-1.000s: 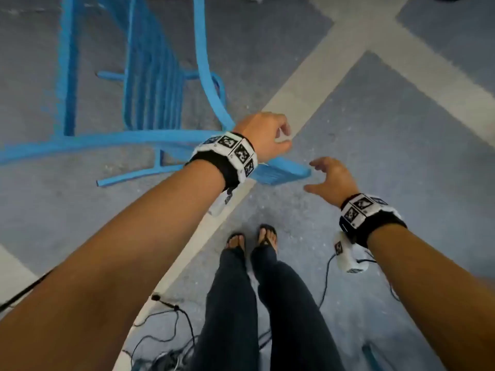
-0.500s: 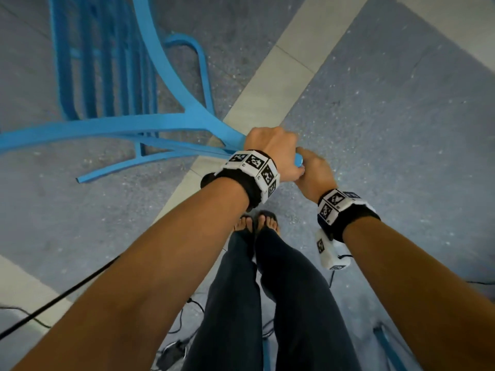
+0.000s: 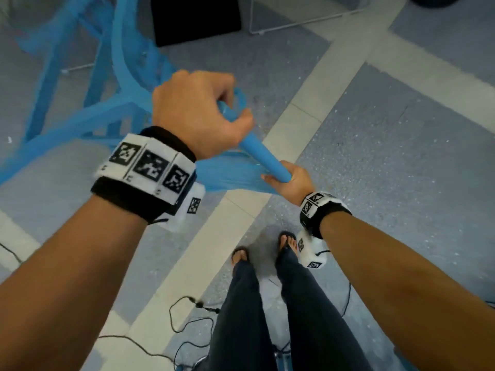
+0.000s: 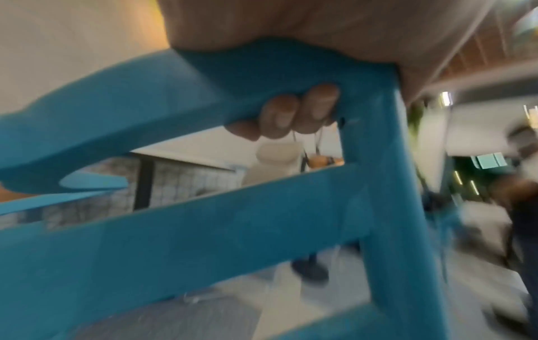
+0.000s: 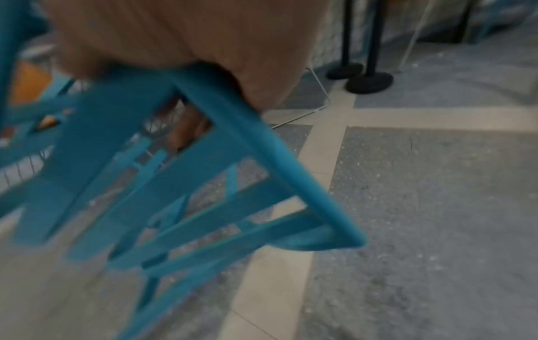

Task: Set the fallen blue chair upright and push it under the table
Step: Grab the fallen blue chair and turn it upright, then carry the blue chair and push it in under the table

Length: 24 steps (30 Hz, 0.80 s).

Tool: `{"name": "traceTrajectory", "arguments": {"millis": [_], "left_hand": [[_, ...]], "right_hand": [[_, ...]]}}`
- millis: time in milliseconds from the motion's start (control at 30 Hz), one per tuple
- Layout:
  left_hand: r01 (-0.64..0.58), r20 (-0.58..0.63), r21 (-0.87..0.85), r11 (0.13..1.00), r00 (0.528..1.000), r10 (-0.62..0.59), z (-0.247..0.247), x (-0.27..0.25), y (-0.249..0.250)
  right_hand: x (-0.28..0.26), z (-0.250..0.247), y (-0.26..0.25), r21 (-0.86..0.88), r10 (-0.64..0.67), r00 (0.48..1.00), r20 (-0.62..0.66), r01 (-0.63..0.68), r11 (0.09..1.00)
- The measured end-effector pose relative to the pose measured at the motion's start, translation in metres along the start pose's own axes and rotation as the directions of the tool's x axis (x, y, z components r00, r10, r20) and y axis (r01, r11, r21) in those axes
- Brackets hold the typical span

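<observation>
Blue chair [image 3: 112,108] is tilted over the grey floor [image 3: 388,156], its top rail clenched in your left hand [image 3: 195,116] and your right hand [image 3: 292,180]. Both grip one end, so it could twist sideways or its legs could skid.

Since the earlier pictures both hands have closed on the blue chair [image 3: 257,152]: the left hand [image 3: 197,117] now grips higher, toward eleven o'clock of the right hand [image 3: 290,180], and the frame has lifted, blurred.
</observation>
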<state>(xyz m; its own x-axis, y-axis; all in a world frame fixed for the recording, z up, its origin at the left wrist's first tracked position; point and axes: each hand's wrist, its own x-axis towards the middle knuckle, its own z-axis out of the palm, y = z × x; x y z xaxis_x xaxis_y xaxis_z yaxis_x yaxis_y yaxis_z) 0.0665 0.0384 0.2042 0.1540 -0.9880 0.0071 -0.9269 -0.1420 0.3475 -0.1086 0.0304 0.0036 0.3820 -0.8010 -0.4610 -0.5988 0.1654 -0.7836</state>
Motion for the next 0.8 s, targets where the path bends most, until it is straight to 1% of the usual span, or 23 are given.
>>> {"name": "traceTrajectory", "arguments": {"millis": [67,133,200,233,300,367,433,467,533,567,600,667,800], "left_hand": [[0.006,-0.112,-0.114,0.993,0.994,-0.018,-0.029,-0.016,-0.012],[-0.009,-0.186,-0.203,0.979,0.982,-0.030,-0.051,-0.029,-0.025],[-0.051,-0.257,-0.308,0.950,0.966,-0.031,-0.073,-0.044,-0.039],[-0.079,-0.299,-0.350,0.933,0.954,-0.031,-0.086,-0.054,-0.046],[-0.147,-0.400,-0.417,0.897,0.916,-0.036,-0.112,-0.074,-0.063],[-0.208,-0.498,-0.510,0.835,0.863,-0.090,-0.135,-0.100,-0.083],[-0.265,-0.575,-0.583,0.768,0.802,-0.160,-0.152,-0.122,-0.102],[-0.266,-0.595,-0.610,0.747,0.776,-0.209,-0.157,-0.133,-0.111],[-0.261,-0.603,-0.679,0.686,0.731,-0.318,-0.162,-0.155,-0.127],[-0.279,-0.603,-0.716,0.640,0.709,-0.365,-0.161,-0.165,-0.134],[-0.298,-0.598,-0.747,0.595,0.692,-0.405,-0.159,-0.174,-0.142],[-0.280,-0.568,-0.787,0.549,0.677,-0.468,-0.148,-0.189,-0.163],[-0.154,-0.434,-0.878,0.453,0.654,-0.620,-0.107,-0.208,-0.208]], "right_hand": [[-0.016,0.002,-0.020,-0.059,-0.014,0.997,-0.074,0.010,0.998],[-0.031,0.000,-0.045,-0.138,-0.062,0.989,-0.133,0.044,0.989],[-0.048,-0.001,-0.077,-0.201,-0.106,0.977,-0.185,0.068,0.977],[-0.057,-0.003,-0.092,-0.248,-0.151,0.966,-0.208,0.098,0.964],[-0.073,-0.013,-0.127,-0.412,-0.294,0.928,-0.228,0.181,0.893],[-0.091,-0.025,-0.165,-0.572,-0.429,0.882,-0.196,0.253,0.780],[-0.106,-0.033,-0.204,-0.653,-0.509,0.848,-0.149,0.302,0.694],[-0.112,-0.034,-0.221,-0.687,-0.548,0.828,-0.120,0.330,0.648],[-0.124,-0.032,-0.252,-0.759,-0.608,0.790,-0.080,0.347,0.550],[-0.129,-0.028,-0.264,-0.790,-0.628,0.775,-0.066,0.344,0.508],[-0.135,-0.023,-0.273,-0.814,-0.634,0.772,-0.053,0.335,0.475],[-0.143,-0.007,-0.285,-0.843,-0.620,0.784,-0.029,0.314,0.437],[-0.150,0.028,-0.281,-0.883,-0.543,0.839,0.025,0.273,0.381]]}}
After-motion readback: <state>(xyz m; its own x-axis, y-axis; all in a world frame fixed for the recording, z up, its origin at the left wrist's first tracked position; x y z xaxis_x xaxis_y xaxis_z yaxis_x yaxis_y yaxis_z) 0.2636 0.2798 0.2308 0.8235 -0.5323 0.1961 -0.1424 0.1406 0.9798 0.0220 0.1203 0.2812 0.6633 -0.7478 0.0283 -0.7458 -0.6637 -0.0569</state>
